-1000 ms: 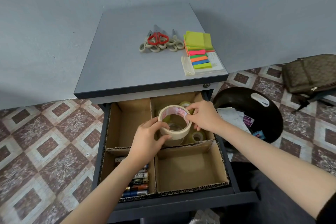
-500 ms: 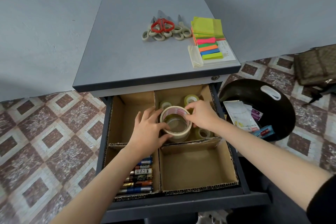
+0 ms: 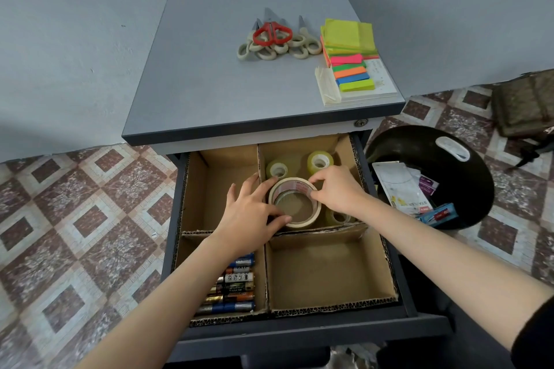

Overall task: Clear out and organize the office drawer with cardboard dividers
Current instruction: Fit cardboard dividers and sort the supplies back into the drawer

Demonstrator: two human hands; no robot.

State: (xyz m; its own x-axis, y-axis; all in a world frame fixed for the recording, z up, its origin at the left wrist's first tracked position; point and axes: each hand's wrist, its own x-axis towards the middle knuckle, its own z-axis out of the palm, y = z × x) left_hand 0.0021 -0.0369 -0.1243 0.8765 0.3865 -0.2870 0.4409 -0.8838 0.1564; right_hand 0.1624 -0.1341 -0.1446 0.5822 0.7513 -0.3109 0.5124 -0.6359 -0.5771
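Your cabinet top (image 3: 224, 84) fills the upper middle of the view, and below it the dark drawer (image 3: 299, 335) stands pulled out toward you. Cardboard dividers (image 3: 265, 266) split the drawer into four compartments. To the right of it, a black bin (image 3: 434, 159) on the patterned floor holds papers and packaging.

The big tape roll (image 3: 295, 184) sits in the back-right compartment, lying flat with its hole facing up. It is a wide, cream-coloured ring with red print on its inner band. Whether it rests on the compartment floor, you cannot tell from here.

Your left hand (image 3: 251, 219) grips the roll's left side, thumb curled on the near edge and fingers round the far edge. Your right hand (image 3: 338, 192) pinches the right rim with its fingertips.

Three small clear tape rolls share that compartment: two behind the big roll (image 3: 277, 169) (image 3: 320, 161) and one partly hidden under your right wrist (image 3: 338, 216). Batteries (image 3: 235, 287) lie stacked side by side in the front-left compartment. On the cabinet top, scissors (image 3: 272, 36) lie in a heap beside bright sticky notes (image 3: 347, 36).
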